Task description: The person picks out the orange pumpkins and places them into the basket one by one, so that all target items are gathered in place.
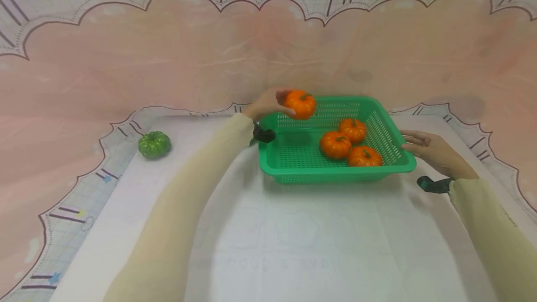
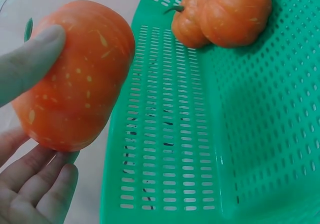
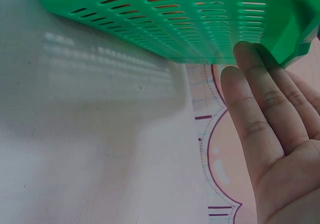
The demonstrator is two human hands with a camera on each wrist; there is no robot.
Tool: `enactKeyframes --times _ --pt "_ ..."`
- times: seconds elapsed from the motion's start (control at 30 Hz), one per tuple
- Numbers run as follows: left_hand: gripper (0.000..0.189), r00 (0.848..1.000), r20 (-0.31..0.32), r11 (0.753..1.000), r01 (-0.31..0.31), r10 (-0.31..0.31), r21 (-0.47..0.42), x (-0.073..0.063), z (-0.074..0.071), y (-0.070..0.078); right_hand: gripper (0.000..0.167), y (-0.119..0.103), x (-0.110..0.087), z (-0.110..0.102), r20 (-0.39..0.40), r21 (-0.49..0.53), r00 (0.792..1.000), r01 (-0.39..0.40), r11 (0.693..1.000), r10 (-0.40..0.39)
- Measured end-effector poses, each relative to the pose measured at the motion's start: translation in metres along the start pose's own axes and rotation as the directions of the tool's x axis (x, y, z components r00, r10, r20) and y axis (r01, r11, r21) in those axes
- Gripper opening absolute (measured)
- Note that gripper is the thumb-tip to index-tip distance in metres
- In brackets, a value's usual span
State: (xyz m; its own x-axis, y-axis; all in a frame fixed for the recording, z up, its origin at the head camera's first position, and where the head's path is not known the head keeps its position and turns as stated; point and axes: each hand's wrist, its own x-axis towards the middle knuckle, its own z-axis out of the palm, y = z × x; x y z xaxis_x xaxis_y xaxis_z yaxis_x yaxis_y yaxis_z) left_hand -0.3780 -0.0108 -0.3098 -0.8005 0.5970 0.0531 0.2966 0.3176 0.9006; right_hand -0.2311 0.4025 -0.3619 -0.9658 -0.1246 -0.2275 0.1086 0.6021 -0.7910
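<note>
My left hand (image 1: 268, 105) grips a small orange pumpkin (image 1: 300, 105) above the back left corner of a green plastic basket (image 1: 310, 170). In the left wrist view, the thumb (image 2: 42, 53) lies across the side of the held pumpkin (image 2: 85, 78), with fingers beneath it. Inside the basket, toward the right, sit three orange pumpkins: one at the back (image 1: 353, 129), one at the left (image 1: 335, 145) and one in front (image 1: 364, 157). At the basket's right end is my right hand (image 1: 436, 152), its fairly straight fingers (image 3: 260, 96) against the outer wall.
A green pumpkin (image 1: 154, 145) stands at the far left of the white table (image 1: 293, 241). Behind the table hangs a pink patterned cloth (image 1: 189, 59), which also runs along both sides. The basket's walls are slotted and its rim stands above the table.
</note>
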Motion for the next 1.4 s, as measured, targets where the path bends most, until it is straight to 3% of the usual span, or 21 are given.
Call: enactKeyframes --times 0.23,0.5,0.63,1.0,1.4 --pt "0.069 1.000 0.007 0.997 0.009 -0.009 0.075 0.008 0.007 -0.004 0.073 0.000 0.000 0.000 -0.004 -0.006 1.000 0.010 1.000 -0.010" --pt "0.070 0.995 0.050 0.990 0.080 -0.086 0.120 0.012 0.015 -0.006 0.074 -0.002 0.001 -0.001 0.015 0.000 1.000 -0.003 1.000 0.003" --pt "0.069 0.994 0.076 0.984 0.070 -0.083 0.163 0.013 0.017 -0.009 0.074 -0.002 0.002 -0.002 0.018 0.006 1.000 0.000 1.000 0.000" --pt "0.070 0.987 0.107 0.984 0.107 -0.123 0.145 0.019 0.028 -0.018 0.071 0.001 0.001 -0.001 0.010 0.002 1.000 0.028 1.000 -0.028" --pt "0.070 0.979 0.138 0.968 0.115 -0.148 0.223 0.023 0.033 -0.026 0.070 0.001 0.001 0.000 -0.008 -0.005 1.000 0.029 1.000 -0.029"
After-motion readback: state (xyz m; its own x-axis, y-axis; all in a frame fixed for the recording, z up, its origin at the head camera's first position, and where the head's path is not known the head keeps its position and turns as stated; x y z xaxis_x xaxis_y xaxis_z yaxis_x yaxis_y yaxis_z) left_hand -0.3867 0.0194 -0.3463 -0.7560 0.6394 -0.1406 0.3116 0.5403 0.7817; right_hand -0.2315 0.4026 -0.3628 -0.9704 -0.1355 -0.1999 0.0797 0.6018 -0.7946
